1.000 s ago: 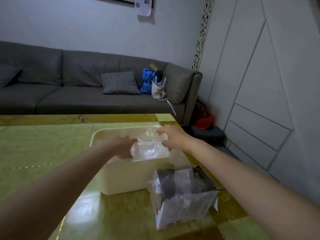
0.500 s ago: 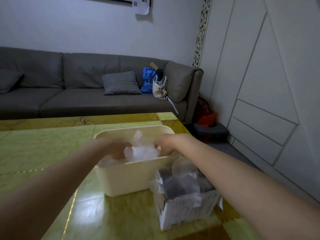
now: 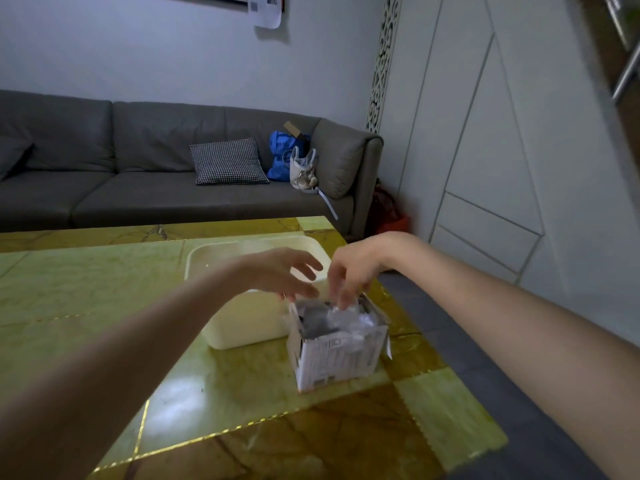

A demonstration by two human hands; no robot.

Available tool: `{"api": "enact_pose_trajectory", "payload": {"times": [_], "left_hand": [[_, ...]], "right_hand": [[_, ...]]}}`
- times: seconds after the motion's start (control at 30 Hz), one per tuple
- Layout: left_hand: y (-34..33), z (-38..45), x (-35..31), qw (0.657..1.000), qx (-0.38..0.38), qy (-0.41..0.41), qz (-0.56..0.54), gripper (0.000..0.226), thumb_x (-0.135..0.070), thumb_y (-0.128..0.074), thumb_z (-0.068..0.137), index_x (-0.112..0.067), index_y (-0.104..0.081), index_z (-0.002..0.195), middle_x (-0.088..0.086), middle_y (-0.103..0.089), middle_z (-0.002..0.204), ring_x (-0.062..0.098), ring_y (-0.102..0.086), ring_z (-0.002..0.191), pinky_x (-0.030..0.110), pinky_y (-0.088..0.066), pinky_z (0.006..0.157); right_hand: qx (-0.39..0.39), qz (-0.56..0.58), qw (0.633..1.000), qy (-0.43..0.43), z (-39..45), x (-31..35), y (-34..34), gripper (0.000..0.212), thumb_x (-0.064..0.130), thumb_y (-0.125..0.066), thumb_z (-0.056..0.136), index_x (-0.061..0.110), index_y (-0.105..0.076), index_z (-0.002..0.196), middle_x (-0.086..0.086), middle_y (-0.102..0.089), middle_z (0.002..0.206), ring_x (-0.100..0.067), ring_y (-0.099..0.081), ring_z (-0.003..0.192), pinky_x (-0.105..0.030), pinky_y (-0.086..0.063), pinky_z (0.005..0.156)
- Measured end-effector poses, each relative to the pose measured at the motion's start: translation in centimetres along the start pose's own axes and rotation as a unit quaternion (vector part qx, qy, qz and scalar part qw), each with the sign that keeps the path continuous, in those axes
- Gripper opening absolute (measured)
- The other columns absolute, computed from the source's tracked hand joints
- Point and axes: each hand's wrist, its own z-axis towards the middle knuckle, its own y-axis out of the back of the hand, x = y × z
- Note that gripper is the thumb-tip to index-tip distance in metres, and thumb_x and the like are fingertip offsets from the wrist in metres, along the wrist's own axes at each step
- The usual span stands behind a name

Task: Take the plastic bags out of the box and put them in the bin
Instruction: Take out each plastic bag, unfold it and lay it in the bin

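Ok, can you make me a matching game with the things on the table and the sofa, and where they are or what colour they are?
Things:
1. bin
2. box
3. cushion
4. blue bag

Descriptions:
A. black and white checks, on the sofa seat
B. cream plastic, on the green table
C. printed cardboard, clear plastic bags poking out of its top
D. tucked in the sofa's right corner

Pairs: 1-B, 2-C, 3-A, 4-D

The bin (image 3: 242, 323) touches the box (image 3: 337, 358) on its left; bare table (image 3: 225, 393) lies in front.
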Motion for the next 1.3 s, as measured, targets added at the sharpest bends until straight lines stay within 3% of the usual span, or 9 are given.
{"api": "enact_pose_trajectory", "payload": {"times": [0.23,0.33,0.47,0.63,0.77,0.97,1.07,1.2,1.3], "left_hand": [[-1.0,-0.7,-1.2,0.991,-0.124,-0.025,-0.045,0.011,-0.015,-0.059,0.089,-0.012,-0.069,0.085,-0.005,-0.069,0.073,-0.001,-0.057,0.048,0.010,-0.038,0.044],[0.8,-1.8,-1.7,0.960,-0.216,-0.028,-0.176,0.019,-0.019,-0.058,0.089,-0.012,-0.066,0.073,-0.006,-0.067,0.057,0.000,-0.057,0.047,0.012,-0.041,0.046],[1.6,-2.9,-2.2,0.921,-0.264,0.003,-0.287,0.025,-0.025,-0.056,0.091,-0.010,-0.064,0.073,-0.006,-0.065,0.051,0.001,-0.058,0.044,0.016,-0.047,0.053],[1.5,-3.4,-1.5,0.910,-0.301,0.054,-0.281,0.037,-0.030,-0.048,0.095,-0.006,-0.063,0.070,-0.003,-0.064,0.046,0.004,-0.058,0.041,0.017,-0.048,0.048],[1.6,-3.6,-0.8,0.903,-0.306,0.099,-0.286,0.048,-0.038,-0.042,0.097,-0.006,-0.061,0.066,-0.001,-0.062,0.046,0.011,-0.055,0.048,0.021,-0.044,0.051],[1.7,-3.4,-0.7,0.800,-0.286,0.142,-0.508,0.032,-0.021,-0.039,0.098,-0.007,-0.047,0.071,0.005,-0.059,0.040,0.010,-0.057,0.036,0.014,-0.047,0.038],[1.4,-3.3,-0.6,0.783,-0.263,0.148,-0.543,0.028,-0.014,-0.040,0.097,-0.004,-0.050,0.073,0.007,-0.062,0.044,0.012,-0.058,0.047,0.015,-0.049,0.040],[1.0,-3.6,0.2,0.815,-0.234,0.177,-0.500,0.019,-0.007,-0.041,0.096,0.002,-0.056,0.087,0.009,-0.066,0.053,0.008,-0.057,0.036,0.014,-0.047,0.038],[1.8,-3.5,1.3,0.832,-0.295,0.206,-0.422,0.018,-0.008,-0.040,0.097,0.003,-0.049,0.106,0.013,-0.062,0.082,0.014,-0.059,0.043,0.021,-0.045,0.039]], "right_hand": [[-0.315,0.260,0.904,0.126,-2.0,0.6,1.1,0.018,0.021,-0.065,0.089,0.004,-0.069,0.095,0.000,-0.063,0.075,-0.009,-0.056,0.066,-0.019,-0.046,0.060],[-0.277,0.436,0.843,0.152,-2.6,0.1,1.2,0.037,0.045,-0.065,0.083,0.017,-0.061,0.106,0.005,-0.060,0.097,-0.014,-0.056,0.092,-0.030,-0.045,0.083],[-0.171,0.444,0.870,0.130,-2.0,-0.6,-1.1,0.086,0.044,-0.079,0.061,0.014,-0.045,0.134,-0.005,-0.056,0.127,-0.020,-0.055,0.116,-0.037,-0.045,0.101],[-0.243,0.522,0.811,0.102,-1.1,-0.2,-3.2,0.020,0.009,-0.072,0.081,0.002,-0.063,0.097,-0.009,-0.065,0.075,-0.008,-0.062,0.057,-0.020,-0.052,0.058],[-0.280,0.649,0.707,0.022,-0.9,-0.6,-2.9,0.026,0.026,-0.062,0.091,0.003,-0.063,0.080,-0.005,-0.061,0.057,-0.015,-0.056,0.053,-0.025,-0.048,0.053],[-0.095,0.601,0.783,0.130,-2.0,-1.6,-4.0,0.070,0.043,-0.075,0.059,0.017,-0.054,0.121,0.000,-0.065,0.110,-0.021,-0.063,0.105,-0.034,-0.052,0.086],[-0.169,0.604,0.770,0.119,-1.6,-1.4,-4.3,0.025,0.013,-0.070,0.080,0.010,-0.063,0.103,-0.002,-0.069,0.091,-0.015,-0.065,0.085,-0.027,-0.051,0.078],[-0.293,0.714,0.628,0.097,-0.9,-1.5,-2.7,0.006,0.006,-0.056,0.092,0.006,-0.062,0.089,-0.006,-0.062,0.072,-0.012,-0.058,0.057,-0.020,-0.045,0.051],[-0.430,0.553,0.714,-0.001,-1.2,-1.5,-1.3,0.017,0.009,-0.052,0.092,0.007,-0.059,0.077,-0.004,-0.055,0.064,-0.011,-0.051,0.048,-0.021,-0.037,0.045]]}}
